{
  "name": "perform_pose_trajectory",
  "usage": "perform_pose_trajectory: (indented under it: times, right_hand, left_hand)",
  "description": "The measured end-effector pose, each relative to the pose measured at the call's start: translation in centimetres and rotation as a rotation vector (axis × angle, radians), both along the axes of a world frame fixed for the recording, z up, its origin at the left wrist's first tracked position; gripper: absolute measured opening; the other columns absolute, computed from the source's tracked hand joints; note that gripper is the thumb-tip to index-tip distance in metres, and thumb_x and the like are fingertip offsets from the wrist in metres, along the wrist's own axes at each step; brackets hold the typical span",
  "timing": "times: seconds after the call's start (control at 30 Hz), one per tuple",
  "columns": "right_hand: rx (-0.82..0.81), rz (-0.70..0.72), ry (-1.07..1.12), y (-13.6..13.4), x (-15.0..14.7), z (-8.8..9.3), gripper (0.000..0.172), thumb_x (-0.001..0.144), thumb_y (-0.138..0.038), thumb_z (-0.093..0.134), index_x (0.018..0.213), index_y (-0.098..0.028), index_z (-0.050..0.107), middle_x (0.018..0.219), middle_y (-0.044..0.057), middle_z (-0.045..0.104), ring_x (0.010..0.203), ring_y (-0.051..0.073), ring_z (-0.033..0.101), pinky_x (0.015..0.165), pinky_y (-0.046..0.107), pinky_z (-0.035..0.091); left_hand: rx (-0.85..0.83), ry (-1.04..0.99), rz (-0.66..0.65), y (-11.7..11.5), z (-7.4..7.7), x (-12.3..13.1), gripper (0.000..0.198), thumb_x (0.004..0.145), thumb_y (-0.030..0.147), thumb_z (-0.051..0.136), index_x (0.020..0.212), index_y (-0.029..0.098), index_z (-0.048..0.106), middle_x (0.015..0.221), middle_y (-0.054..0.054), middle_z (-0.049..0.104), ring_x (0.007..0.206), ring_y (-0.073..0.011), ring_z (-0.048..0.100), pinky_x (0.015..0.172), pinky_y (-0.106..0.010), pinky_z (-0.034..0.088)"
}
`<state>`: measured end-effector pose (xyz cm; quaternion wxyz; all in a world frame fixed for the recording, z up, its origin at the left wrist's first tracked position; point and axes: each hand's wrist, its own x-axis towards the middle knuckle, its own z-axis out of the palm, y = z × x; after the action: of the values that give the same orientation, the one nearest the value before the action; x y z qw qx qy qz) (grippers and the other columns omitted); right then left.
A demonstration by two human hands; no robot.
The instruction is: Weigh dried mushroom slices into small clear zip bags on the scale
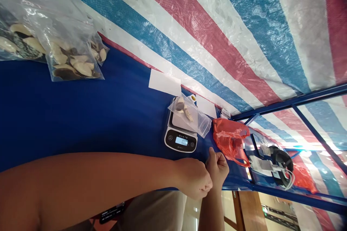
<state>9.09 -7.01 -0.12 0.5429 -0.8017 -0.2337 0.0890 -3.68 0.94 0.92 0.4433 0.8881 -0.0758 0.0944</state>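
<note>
My left hand (195, 179) rests as a loose fist at the near edge of the blue table (81, 115). My right hand (217, 168) is curled right beside it, fingers pressed together; I cannot make out anything in either hand. Just beyond them stands a small digital scale (180, 138) with a lit display. A clear plastic bag (189, 114) with a few pale slices lies on the scale's pan.
An orange plastic bag (230, 136) lies right of the scale. Clear bags of pale slices (62, 56) sit at the far left. White paper labels (165, 82) lie by the striped tarp wall (217, 25). A blue rack (298, 144) with devices stands at the right.
</note>
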Motion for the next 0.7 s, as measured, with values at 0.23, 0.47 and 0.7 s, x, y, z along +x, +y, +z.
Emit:
perform_pose_trajectory:
  times: [0.23, 0.47, 0.7]
  right_hand:
    - [0.050, 0.163, -0.011, 2.2, 0.2, 4.9, 0.043, 0.086, -0.063, 0.071, 0.095, -0.023, 0.059, 0.076, -0.002, 0.066, 0.068, 0.015, 0.060, 0.066, 0.029, 0.051]
    - [-0.215, 0.359, -0.337, 9.0, -1.6, 10.1, 0.049, 0.081, -0.054, 0.076, 0.113, -0.019, 0.062, 0.094, 0.010, 0.077, 0.084, 0.027, 0.073, 0.076, 0.039, 0.055]
    - [-0.103, 0.668, -1.012, 11.9, -8.3, 18.5, 0.042, 0.091, -0.035, 0.068, 0.132, -0.031, 0.062, 0.111, 0.007, 0.076, 0.098, 0.028, 0.073, 0.069, 0.036, 0.052]
  left_hand:
    - [-0.131, -0.112, -0.022, -0.4, -1.1, 0.2, 0.022, 0.082, 0.031, 0.060, 0.069, 0.025, 0.043, 0.071, 0.003, 0.059, 0.069, -0.0176, 0.054, 0.062, -0.034, 0.042]
    - [-0.110, -0.110, -0.066, -0.6, -2.3, 1.6, 0.025, 0.079, 0.038, 0.058, 0.064, 0.027, 0.042, 0.066, 0.002, 0.059, 0.062, -0.0215, 0.053, 0.053, -0.036, 0.043]
    - [-0.081, -0.036, -0.241, -0.2, -3.3, 4.3, 0.024, 0.071, 0.038, 0.069, 0.062, 0.029, 0.048, 0.067, 0.002, 0.064, 0.061, -0.0243, 0.063, 0.041, -0.036, 0.046]
